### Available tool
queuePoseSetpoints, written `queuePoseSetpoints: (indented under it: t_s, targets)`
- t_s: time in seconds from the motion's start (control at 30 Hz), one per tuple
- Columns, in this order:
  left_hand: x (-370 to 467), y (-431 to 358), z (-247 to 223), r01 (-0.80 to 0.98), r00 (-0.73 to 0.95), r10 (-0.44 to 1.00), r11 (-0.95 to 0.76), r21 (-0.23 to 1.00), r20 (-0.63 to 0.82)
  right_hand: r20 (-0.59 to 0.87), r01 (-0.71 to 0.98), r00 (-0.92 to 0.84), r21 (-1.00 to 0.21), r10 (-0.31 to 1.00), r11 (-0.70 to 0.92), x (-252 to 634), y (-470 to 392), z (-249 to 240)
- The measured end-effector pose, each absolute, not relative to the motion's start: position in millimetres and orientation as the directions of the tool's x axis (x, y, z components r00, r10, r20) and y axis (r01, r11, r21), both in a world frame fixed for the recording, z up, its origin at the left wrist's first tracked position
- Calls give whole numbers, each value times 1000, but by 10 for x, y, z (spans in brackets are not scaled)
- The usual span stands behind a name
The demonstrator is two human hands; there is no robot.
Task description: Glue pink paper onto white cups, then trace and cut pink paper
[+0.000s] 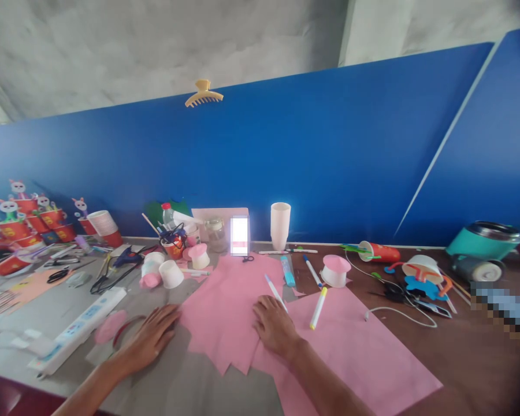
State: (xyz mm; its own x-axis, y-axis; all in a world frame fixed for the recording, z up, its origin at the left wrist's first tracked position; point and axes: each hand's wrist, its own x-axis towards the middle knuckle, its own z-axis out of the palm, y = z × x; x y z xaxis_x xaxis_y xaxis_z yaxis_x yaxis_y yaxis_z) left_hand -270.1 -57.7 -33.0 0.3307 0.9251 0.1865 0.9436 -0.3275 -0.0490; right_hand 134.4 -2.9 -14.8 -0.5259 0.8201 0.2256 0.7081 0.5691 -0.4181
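Flat on the grey table left of the pink paper lies my left hand (149, 337), its fingers spread and nothing held. My right hand (276, 325) rests palm down on the pink paper (221, 312), fingers slightly curled but apart. Just above its fingers is a thin white marker (276, 293). A yellow-capped marker (318, 308) lies to its right on a second pink sheet (355, 346). Beyond the hands stand a white cup with a pink top (335, 271) and another pink-topped cup (198, 256). Small scissors (248, 259) lie at the paper's far edge.
A white power strip (80, 332) lies at the left, near a roll of tape (123, 329). Stacked white cups (280, 225) stand by the blue partition (312, 144). Red cups with animal figures (15, 230) fill the far left. A green pot (483, 242) is at the right.
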Motion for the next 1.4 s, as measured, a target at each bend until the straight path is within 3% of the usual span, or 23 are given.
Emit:
queuePoseSetpoints:
  t_s: [0.23,0.57,0.83,1.2,1.4]
  targets:
    - [-2638,-639,-215,945,320,913,-327,-15,251,207,714,-520,-428,829,555,1345,-43,-104]
    - [-1535,-184,-56,906,311,904,-376,195,294,201,716,-534,-409,821,565,1347,-33,-125]
    - [-1014,321,-276,951,220,935,-270,154,278,198,708,-532,-430,823,560,1357,-41,-95]
    - [-1163,365,-219,998,-25,968,8,67,248,232,692,-510,-461,828,555,1362,-50,-83]
    - [-1185,373,-213,992,38,947,-74,101,319,284,678,-526,-429,802,597,1357,-37,-132]
